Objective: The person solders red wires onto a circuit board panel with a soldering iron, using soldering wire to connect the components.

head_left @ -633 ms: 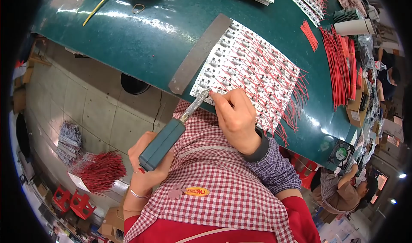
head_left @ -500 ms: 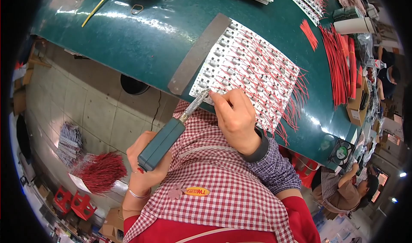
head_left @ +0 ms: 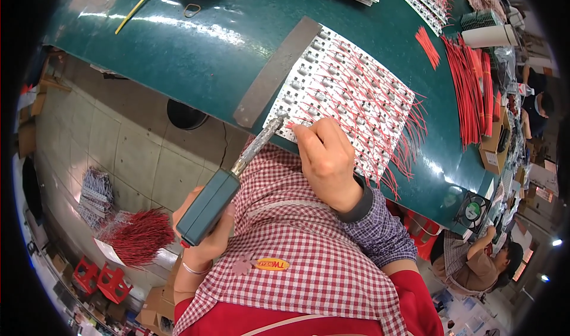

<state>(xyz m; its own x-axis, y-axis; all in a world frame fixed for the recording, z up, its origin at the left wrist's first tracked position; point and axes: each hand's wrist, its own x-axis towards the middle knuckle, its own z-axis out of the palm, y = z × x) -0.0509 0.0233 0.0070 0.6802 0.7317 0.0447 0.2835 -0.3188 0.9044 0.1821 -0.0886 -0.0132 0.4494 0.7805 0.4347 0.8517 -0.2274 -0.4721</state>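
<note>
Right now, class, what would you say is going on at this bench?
A person in a checked apron sits at a green table. Their left hand grips a soldering iron by its teal handle, with the tip at the near edge of a white circuit panel. Their right hand pinches a red wire right at that tip. Many red wires already lie across the panel, and loose ones lie further right.

head-worn fisheye, looking down, close

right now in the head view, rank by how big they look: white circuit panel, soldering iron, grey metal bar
1. white circuit panel
2. and 3. grey metal bar and soldering iron: they look alike in length, and the iron is nearer the camera, so unsure.
</note>
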